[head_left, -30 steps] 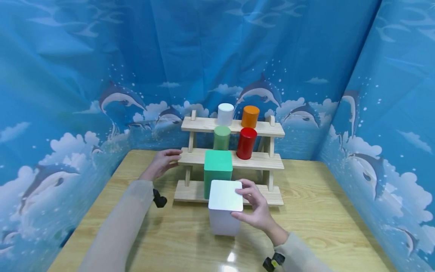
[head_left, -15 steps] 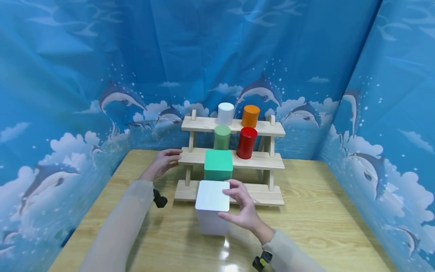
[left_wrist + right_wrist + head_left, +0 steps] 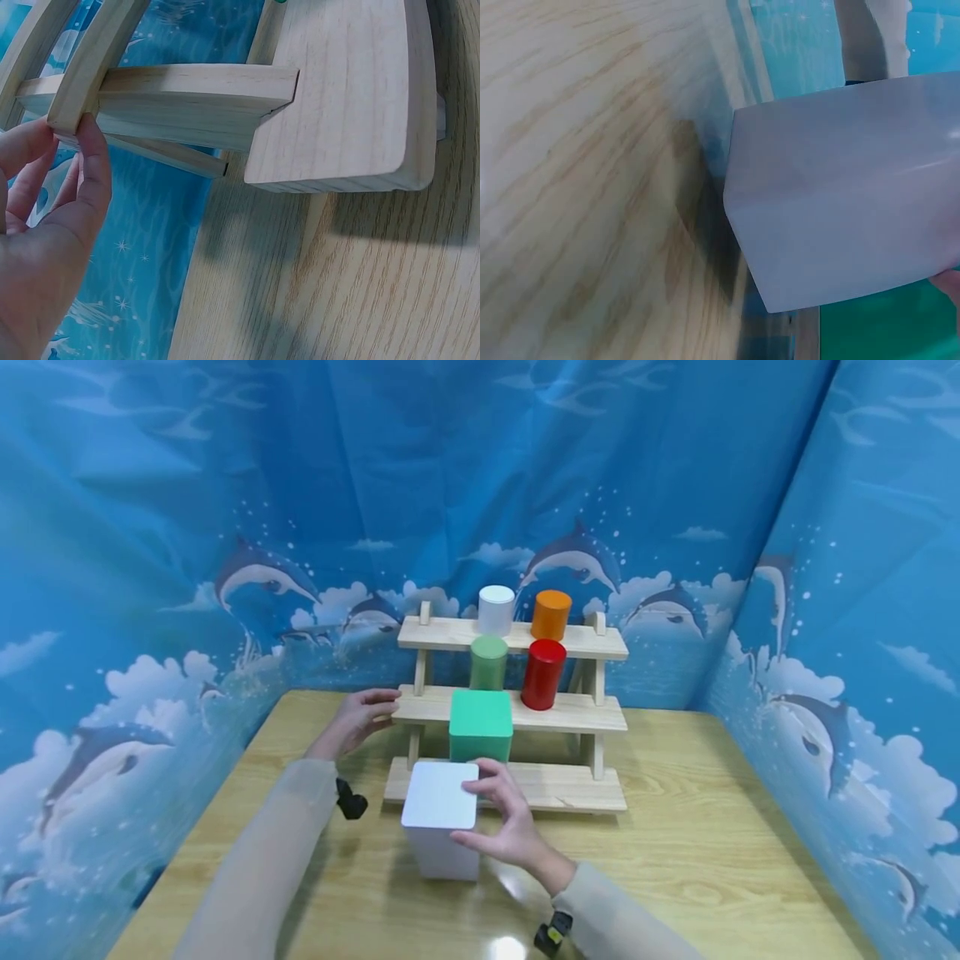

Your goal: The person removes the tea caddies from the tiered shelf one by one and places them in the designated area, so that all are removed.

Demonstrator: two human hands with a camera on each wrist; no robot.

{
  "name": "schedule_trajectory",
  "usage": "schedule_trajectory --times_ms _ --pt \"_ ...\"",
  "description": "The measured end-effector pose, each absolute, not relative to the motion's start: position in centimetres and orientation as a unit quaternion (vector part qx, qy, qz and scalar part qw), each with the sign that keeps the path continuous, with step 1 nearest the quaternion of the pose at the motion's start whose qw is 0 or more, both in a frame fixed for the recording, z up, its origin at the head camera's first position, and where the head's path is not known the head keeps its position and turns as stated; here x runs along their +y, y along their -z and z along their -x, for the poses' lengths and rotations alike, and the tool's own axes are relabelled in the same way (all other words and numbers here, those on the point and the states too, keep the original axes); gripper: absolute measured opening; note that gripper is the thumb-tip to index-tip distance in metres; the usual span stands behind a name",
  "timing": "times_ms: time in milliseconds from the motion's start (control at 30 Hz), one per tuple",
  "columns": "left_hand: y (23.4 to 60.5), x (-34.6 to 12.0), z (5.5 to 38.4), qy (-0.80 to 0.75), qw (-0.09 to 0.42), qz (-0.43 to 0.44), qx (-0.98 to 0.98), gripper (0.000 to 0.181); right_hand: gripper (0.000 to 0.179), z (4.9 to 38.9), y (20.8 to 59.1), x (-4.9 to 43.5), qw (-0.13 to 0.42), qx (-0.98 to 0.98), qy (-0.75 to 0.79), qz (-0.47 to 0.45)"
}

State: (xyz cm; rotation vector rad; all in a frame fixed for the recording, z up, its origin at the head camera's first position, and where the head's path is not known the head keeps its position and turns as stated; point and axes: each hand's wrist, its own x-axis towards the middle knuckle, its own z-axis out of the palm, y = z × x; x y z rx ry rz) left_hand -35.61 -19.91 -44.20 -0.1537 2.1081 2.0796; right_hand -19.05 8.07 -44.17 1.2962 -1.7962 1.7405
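My left hand (image 3: 351,724) pinches the left end of the middle board of a three-tier wooden display shelf (image 3: 570,714); the left wrist view shows thumb and fingertips on that board end (image 3: 94,67). With thumb and fingers, my right hand (image 3: 510,827) grips the right side of a tall white square box (image 3: 441,797) in front of the shelf's left half. The box's shadow falls on the table beside its base in the right wrist view; whether it touches the tabletop I cannot tell. Behind it, a green square box (image 3: 481,718) has its lower part hidden.
On the middle board stand a green cylinder (image 3: 488,662) and a red cylinder (image 3: 543,675). The top board carries a white cylinder (image 3: 496,610) and an orange cylinder (image 3: 551,616). Blue dolphin-print curtains (image 3: 480,468) enclose the wooden table (image 3: 675,827) at the back and sides.
My right hand has carried the white box leftward, from in front of the green box to its front left. The left hand keeps its place on the shelf end.
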Motion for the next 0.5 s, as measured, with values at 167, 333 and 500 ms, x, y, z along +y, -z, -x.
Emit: schedule_trajectory --times_ms 167,333,500 --pt "44.3 -20.0 35.6 -0.698 0.082 0.048 0.71 0.041 0.052 19.0 44.0 7.1 0.154 -0.632 -0.608 -0.454" --pt "44.3 -20.0 35.5 -0.699 0.079 0.038 0.71 0.041 0.053 19.1 44.4 6.5 0.15 -0.642 -0.606 -0.446" --pt "44.3 -20.0 35.3 -0.701 0.076 0.024 0.709 0.042 0.053 19.2 44.6 5.9 0.158 -0.652 -0.599 -0.437"
